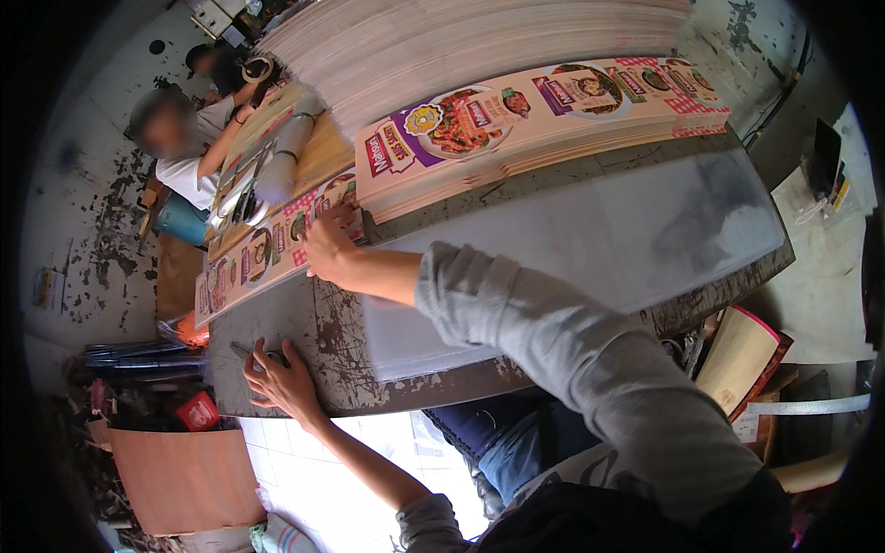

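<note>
My right hand (334, 247) reaches across the worn dark table (341, 369) to a long pile of printed sheets (241, 267) on the left. Its fingers are bent over the pile's near edge, close to its right end, and grip a printed sheet there. Farther right stands a taller stack of the same pink printed sheets (544, 115), with food pictures and red checks. My left hand (284, 382) rests low over the table's left corner, fingers curved and apart. A small dark pointed thing (240, 351) shows beside its fingertips; I cannot make out its kind.
A translucent plastic sheet (590, 249) covers the table's right part. Behind the stack rises a large pile of pale sheets (479, 46). Two people work at the far left by a wooden table with a plastic-wrapped roll (288, 157). A brown board (184, 479) stands below left.
</note>
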A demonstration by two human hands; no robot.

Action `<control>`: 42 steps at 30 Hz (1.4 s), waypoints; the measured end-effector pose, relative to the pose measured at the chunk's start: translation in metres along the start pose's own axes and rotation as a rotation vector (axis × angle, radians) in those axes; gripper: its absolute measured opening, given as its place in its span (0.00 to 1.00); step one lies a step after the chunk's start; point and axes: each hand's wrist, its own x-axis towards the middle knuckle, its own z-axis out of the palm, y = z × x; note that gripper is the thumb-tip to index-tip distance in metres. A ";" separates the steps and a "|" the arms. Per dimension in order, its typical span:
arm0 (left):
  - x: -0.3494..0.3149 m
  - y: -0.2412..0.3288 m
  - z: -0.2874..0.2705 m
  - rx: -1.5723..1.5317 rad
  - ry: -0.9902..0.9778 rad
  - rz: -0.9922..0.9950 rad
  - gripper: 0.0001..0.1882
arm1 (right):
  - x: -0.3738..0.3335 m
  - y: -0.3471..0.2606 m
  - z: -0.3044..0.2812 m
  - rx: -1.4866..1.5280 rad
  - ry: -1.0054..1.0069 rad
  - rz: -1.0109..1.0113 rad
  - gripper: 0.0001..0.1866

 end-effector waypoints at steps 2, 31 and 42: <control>0.003 -0.002 -0.001 -0.089 -0.214 -0.078 0.15 | -0.006 0.014 0.008 0.227 0.080 -0.076 0.32; 0.059 0.179 -0.031 -0.989 -0.358 1.028 0.21 | -0.291 0.314 0.093 0.208 0.284 0.654 0.31; 0.031 0.172 -0.097 -0.875 -0.295 1.155 0.17 | -0.286 0.320 0.088 0.404 0.267 0.674 0.31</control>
